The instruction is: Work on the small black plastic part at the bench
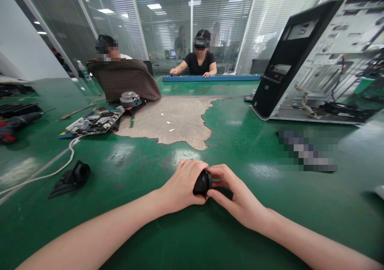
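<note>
Head view: worn at head height, facing forward and down across the counter (pixel 144 234); hands (pixel 186 184) (pixel 243 202) near, at six o'clock.

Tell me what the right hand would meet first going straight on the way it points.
Most likely the black part, since the fingers of the right hand touch it. The left hand, around its other side, looks next in line, though depth is unclear here.
</note>
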`<state>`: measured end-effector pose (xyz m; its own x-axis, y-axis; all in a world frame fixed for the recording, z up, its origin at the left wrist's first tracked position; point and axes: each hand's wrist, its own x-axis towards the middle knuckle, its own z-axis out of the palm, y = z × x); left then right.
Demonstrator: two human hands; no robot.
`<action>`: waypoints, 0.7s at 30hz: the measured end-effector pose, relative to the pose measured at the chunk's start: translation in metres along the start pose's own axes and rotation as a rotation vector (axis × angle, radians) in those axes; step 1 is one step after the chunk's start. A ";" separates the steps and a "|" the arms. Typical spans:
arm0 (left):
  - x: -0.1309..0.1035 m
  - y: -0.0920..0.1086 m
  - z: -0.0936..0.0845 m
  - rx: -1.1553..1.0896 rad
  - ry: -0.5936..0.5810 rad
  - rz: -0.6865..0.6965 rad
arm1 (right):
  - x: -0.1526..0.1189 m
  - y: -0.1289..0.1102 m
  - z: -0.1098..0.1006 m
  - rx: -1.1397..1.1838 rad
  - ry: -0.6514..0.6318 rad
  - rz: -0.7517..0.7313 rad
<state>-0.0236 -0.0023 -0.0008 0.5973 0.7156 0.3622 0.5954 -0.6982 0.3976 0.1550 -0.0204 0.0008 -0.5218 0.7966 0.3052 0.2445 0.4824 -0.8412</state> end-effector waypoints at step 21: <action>0.000 -0.001 0.000 -0.005 -0.014 0.001 | -0.002 0.001 0.001 -0.010 0.024 -0.016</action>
<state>-0.0239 -0.0016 -0.0005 0.6055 0.7142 0.3511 0.5917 -0.6990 0.4016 0.1552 -0.0217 -0.0010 -0.5059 0.7974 0.3290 0.2450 0.4986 -0.8315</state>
